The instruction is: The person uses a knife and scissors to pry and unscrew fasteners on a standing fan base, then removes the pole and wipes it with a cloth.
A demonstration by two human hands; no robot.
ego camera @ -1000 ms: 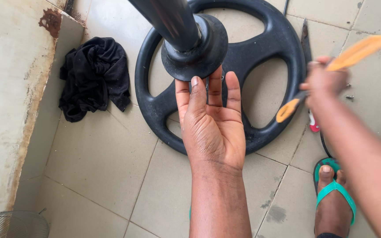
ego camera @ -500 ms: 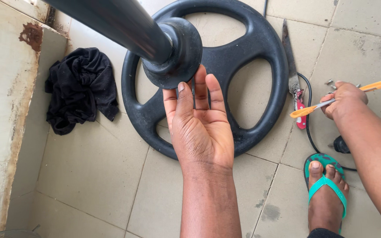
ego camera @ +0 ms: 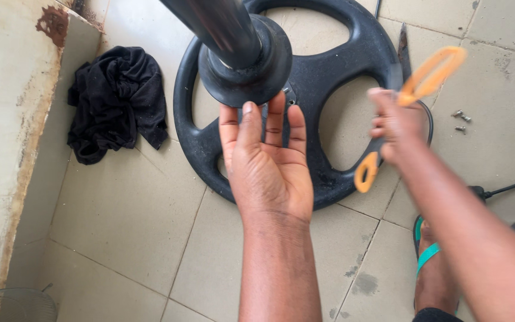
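My left hand [ego camera: 267, 160] is palm up with its fingertips against the underside of a black round collar [ego camera: 247, 65] on a dark pole [ego camera: 213, 21]. The pole stands over a black round fan base [ego camera: 341, 65] with spokes, lying on the tiled floor. My right hand [ego camera: 396, 126] is closed on orange-handled scissors [ego camera: 415, 89], blurred, held above the right side of the base.
A crumpled black cloth [ego camera: 115, 101] lies by a stained wall at left. A knife blade [ego camera: 404, 45] lies beside the base, small screws [ego camera: 461, 118] and a black cable [ego camera: 508, 188] to the right. My foot in a green sandal [ego camera: 427, 262] is at bottom right. A wire grille [ego camera: 10, 305] shows at bottom left.
My right hand has swung the scissors from the floor at right up and leftward over the base. The left hand stays under the collar; the view shifted slightly.
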